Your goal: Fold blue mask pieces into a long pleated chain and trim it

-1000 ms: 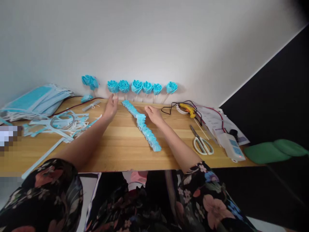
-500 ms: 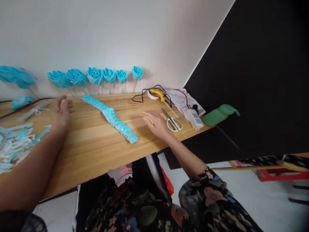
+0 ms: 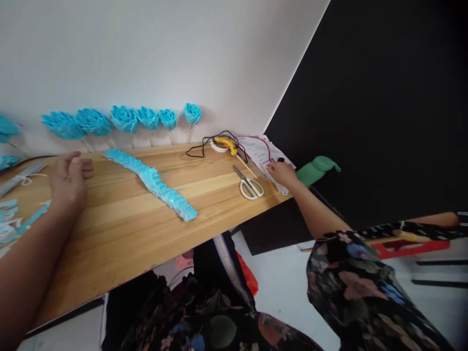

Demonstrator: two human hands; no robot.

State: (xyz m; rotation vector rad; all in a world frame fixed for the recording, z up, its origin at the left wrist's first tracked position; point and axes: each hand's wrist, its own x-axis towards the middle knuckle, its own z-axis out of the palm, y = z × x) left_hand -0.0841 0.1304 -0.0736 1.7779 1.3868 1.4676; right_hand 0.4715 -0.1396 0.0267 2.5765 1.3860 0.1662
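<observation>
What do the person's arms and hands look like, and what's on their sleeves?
The left hand and right hand are bare, with nothing worn that I can see. The right sleeve is loose and black, printed with pink and blue flowers, leaving the right forearm uncovered. The left forearm is bare too; I can't make out its sleeve.

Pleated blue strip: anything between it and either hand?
Left hand: nothing visible, only wooden tabletop lies between. Right hand: yes, the white-handled scissors lie on the tabletop between it and the near end of the pleated blue strip.
</observation>
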